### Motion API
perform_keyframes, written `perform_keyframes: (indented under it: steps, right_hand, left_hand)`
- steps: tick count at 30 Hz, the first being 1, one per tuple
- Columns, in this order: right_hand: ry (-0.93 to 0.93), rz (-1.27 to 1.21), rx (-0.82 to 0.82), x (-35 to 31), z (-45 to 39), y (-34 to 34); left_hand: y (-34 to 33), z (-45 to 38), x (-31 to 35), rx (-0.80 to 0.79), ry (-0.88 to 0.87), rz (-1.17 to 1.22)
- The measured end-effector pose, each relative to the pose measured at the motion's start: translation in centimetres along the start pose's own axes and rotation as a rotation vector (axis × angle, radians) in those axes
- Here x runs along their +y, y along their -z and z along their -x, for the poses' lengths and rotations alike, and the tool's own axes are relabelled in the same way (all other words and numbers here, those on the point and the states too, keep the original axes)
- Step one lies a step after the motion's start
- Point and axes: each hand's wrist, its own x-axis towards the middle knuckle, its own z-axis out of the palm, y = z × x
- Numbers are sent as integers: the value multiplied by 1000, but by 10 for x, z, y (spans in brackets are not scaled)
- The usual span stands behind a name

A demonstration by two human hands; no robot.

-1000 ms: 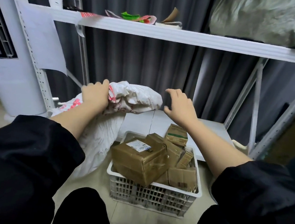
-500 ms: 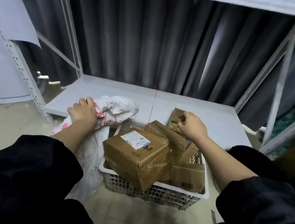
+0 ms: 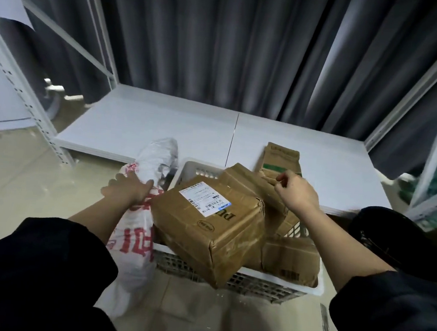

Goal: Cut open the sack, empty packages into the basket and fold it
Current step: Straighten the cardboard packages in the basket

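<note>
Our left hand (image 3: 128, 190) clutches the white sack (image 3: 143, 211), which hangs at nine o'clock of the basket (image 3: 312, 289). Our right hand (image 3: 295, 190) curls above the packages at one o'clock, fingers pinched; we cannot tell whether it holds one. The sack's lower end hides behind our sleeve. Brown packages fill the basket, the labelled box (image 3: 207, 225) overhanging its near rim.

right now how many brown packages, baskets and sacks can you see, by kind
brown packages: 4 visible: large labelled box, long parcel, green-striped parcel, barcode parcel; any underneath are hidden
white basket: 1
white sack with red print: 1
total: 6
</note>
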Motion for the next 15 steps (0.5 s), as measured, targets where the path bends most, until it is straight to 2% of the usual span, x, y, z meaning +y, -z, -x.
perform_keyframes:
  steps: [3, 5, 10, 15]
  right_hand:
    - [-54, -10, 14, 7, -5, -1]
    - [-100, -27, 16, 12, -8, -2]
    - [-225, -117, -10, 37, -25, -11]
    - [-321, -265, -20, 61, -60, -29]
  left_hand:
    - [17, 20, 35, 137, -164, -50]
    - [21, 26, 66, 147, -311, -29]
    - [9, 47, 163, 45, -588, -26]
    - [-26, 42, 238, -132, -658, -81]
